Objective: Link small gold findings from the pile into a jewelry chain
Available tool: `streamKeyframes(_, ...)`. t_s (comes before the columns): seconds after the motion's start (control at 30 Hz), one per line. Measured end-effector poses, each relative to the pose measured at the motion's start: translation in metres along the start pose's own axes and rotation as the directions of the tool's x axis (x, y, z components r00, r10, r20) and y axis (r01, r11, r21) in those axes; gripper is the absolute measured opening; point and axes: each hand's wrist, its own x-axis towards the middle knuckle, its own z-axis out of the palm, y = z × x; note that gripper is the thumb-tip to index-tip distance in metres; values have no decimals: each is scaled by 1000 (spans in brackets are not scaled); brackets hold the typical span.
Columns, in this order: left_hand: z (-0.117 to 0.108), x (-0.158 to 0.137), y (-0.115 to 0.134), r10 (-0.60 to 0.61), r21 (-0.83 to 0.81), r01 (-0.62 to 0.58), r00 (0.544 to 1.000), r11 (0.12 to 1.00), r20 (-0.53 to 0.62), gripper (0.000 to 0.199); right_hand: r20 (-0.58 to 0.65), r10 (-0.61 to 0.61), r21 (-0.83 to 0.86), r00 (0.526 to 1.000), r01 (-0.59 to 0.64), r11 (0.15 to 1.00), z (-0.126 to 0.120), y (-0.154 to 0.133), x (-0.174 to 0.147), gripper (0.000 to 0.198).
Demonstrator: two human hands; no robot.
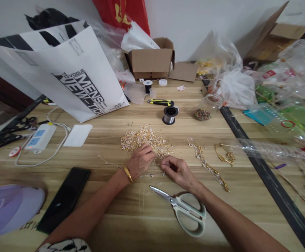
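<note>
A heap of small gold and clear beads (144, 136) is spread on the wooden table. At its near edge my left hand (141, 161), with a gold bracelet (128, 174) at the wrist, has its fingers curled together. Close by on the right, my right hand (178, 172) is pinched, thumb against forefinger. What lies in either pinch is too small to make out. Below the fingers runs a thin beaded strand (152, 174); another fine strand (107, 161) lies left of my left hand. Scissors (177, 204) with pale handles rest partly open below my right hand.
Gold chains (207, 164) lie to the right. Behind the beads are a wire spool (170, 115), a utility knife (160, 102) and a bead jar (207, 106). Leftward are a phone (64, 199), a power strip (40, 137) and a large paper bag (70, 70). Plastic bottles (294, 119) crowd the right.
</note>
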Motion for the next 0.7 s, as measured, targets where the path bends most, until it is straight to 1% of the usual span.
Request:
streamKeyframes(0.13,3,1,-4,-39,-120,28,994,992,-97,14,-12,30,37,999,-29,999,-1,-1,0,17)
streamKeyframes(0.23,3,2,-6,-55,-171,31,989,985,-136,12,-31,67,88,997,-64,994,-1,-3,0,19)
streamKeyframes(0.47,0,4,-6,-68,-276,29,989,961,-132,9,-80,159,260,984,-133,956,0,-7,3,26)
streamKeyframes(0.57,-1,4,-6,-55,-304,13,990,953,-129,9,-105,175,280,979,-140,950,0,-8,4,28)
streamKeyframes(0.7,-3,4,-5,-20,-306,-8,996,952,-89,9,-113,163,272,980,-128,954,0,-7,4,28)
